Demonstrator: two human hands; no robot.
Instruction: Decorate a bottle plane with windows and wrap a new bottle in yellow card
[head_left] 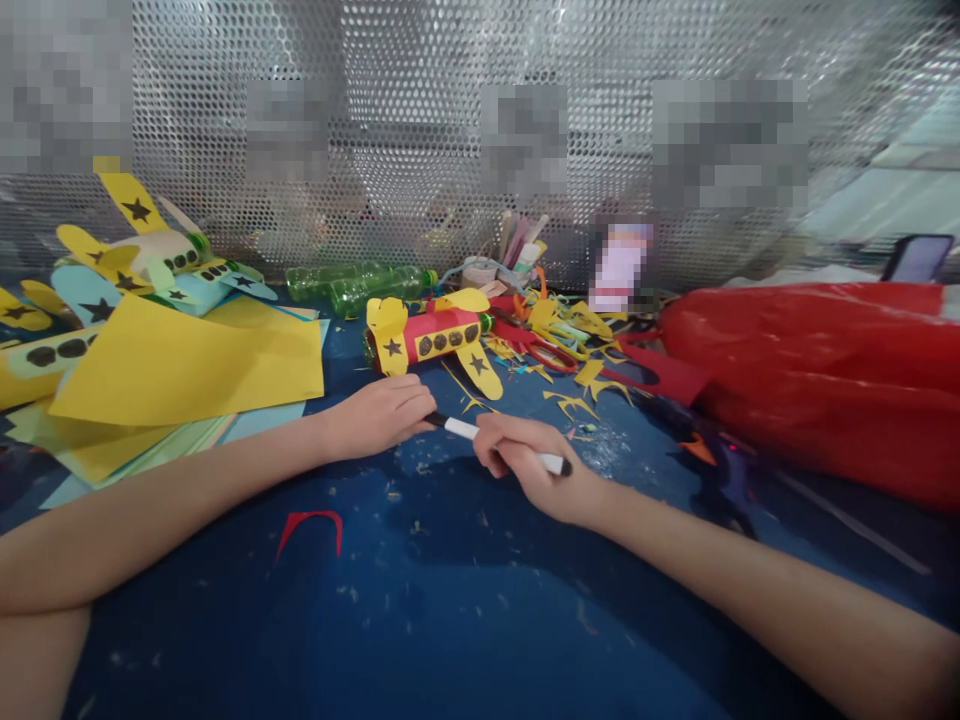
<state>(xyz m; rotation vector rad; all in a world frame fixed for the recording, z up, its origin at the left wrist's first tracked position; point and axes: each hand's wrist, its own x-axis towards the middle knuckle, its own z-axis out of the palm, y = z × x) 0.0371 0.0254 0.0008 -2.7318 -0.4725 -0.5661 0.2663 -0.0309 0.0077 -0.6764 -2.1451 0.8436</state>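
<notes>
A white marker with black ends lies slantwise between my two hands, just over the blue table. My right hand is closed round its white barrel. At the other end, the fingers of my left hand pinch the black cap; whether the cap is on or off the tip I cannot tell. Right behind my left hand rests a toy plane made from a green bottle wrapped in red paper, with yellow paper wings, black stars and round black windows.
Yellow and pale paper sheets lie left, before more paper planes. Green bottles lie at the back. Paper scraps, red-handled scissors and a large red bag are on the right. A red scrap lies nearer.
</notes>
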